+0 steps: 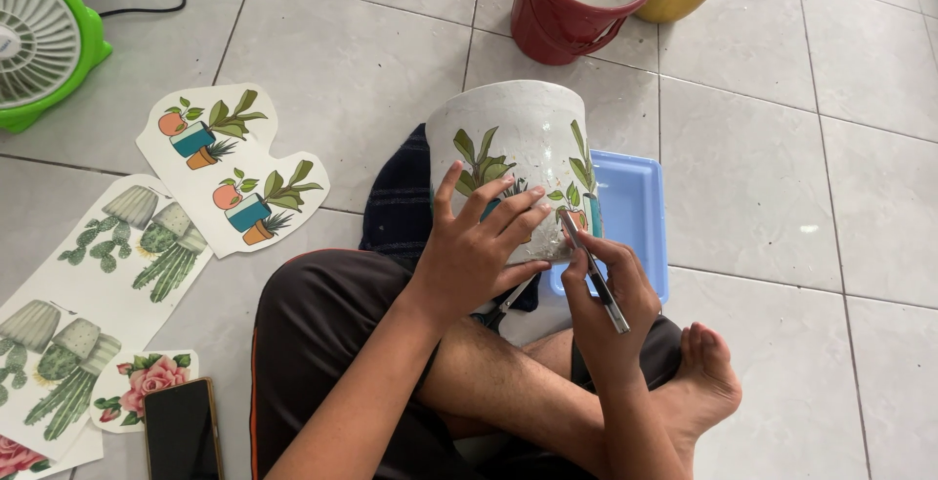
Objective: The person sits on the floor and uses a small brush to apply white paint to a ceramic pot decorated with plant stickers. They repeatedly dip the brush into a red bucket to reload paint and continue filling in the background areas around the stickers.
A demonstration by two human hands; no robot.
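Tiled floor; left hand (479, 245) steadies white pot (513, 162), fingers spread, right hand (608, 289) grasping brush (593, 270).

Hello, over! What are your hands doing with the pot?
Left hand steadies white pot. Right hand holds brush to its plant picture. Nothing blocking.

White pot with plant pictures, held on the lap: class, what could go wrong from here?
1. The right hand works a thin metal tool close to the left hand's fingers; a slip might nick them.
2. The white plant-decorated pot rests tilted on the lap; it could roll onto the tiled floor.
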